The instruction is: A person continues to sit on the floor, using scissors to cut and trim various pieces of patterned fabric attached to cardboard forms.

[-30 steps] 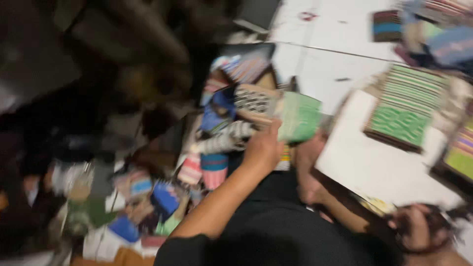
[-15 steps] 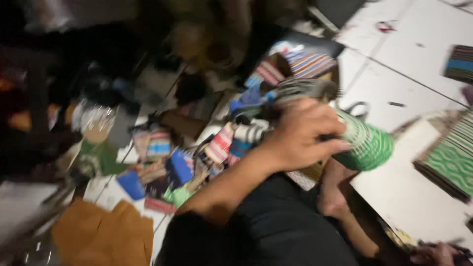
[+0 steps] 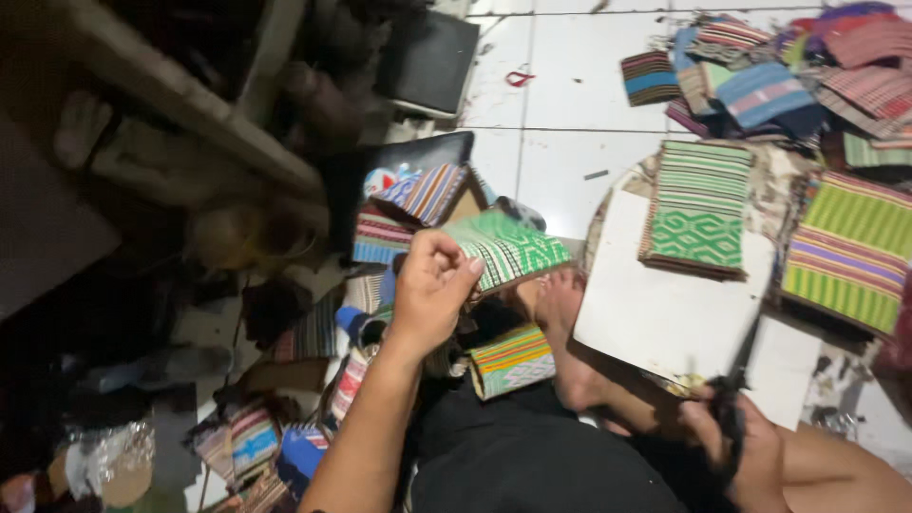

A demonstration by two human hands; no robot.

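Note:
My left hand is raised over a heap of woven pieces and pinches a green patterned woven piece by its edge. My right hand rests low at the right, closed around dark scissors that point up at a white board. A green zigzag-and-stripe woven piece lies on that board. My bare foot sits between the two hands.
Striped woven pieces are piled at the top right and beside my left arm. A black flat case lies on the white tiled floor. Dark clutter and a wooden beam fill the left side.
The view has swung back to the right, bringing the white board and my right hand into sight. My left hand still grips the green woven piece and now holds it higher over the heap.

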